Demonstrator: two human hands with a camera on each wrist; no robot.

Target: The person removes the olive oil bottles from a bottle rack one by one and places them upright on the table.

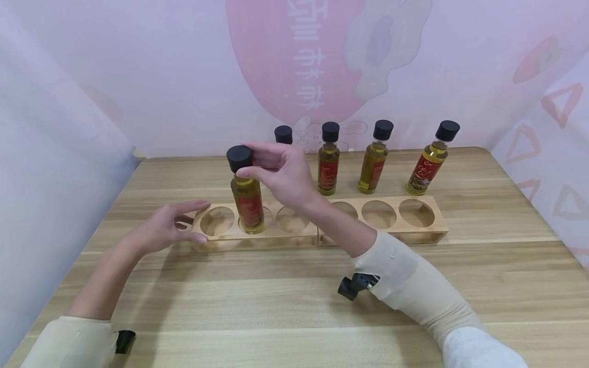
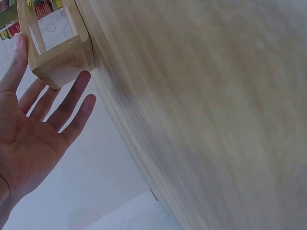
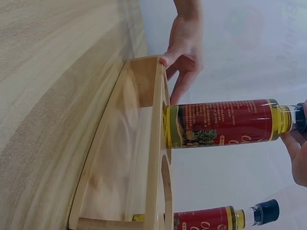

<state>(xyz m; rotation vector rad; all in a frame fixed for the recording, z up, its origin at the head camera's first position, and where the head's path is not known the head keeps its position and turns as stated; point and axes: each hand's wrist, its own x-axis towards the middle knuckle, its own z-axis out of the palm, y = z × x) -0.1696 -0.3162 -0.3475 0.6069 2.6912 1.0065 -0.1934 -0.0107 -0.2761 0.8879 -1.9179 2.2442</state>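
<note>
My right hand [image 1: 290, 176] pinches the black cap of an olive oil bottle [image 1: 250, 204], with the thumb in front and the fingers behind. The bottle stands nearly upright at the second hole from the left of a wooden bottle rack [image 1: 303, 241]. In the right wrist view its base is right at the hole's rim, above the hollow inside. My left hand [image 1: 167, 227] holds the rack's left end, thumb at the front corner and index finger at the back corner. The other left fingers spread along the end, as the left wrist view [image 2: 33, 129] shows.
Behind the rack stand more oil bottles with black caps: one [image 1: 283, 135] partly hidden by my right hand, then a second [image 1: 327, 168], a third [image 1: 374, 161] and a fourth [image 1: 428, 163] farther right. A printed curtain [image 1: 184, 76] hangs behind the wooden table [image 1: 257, 306].
</note>
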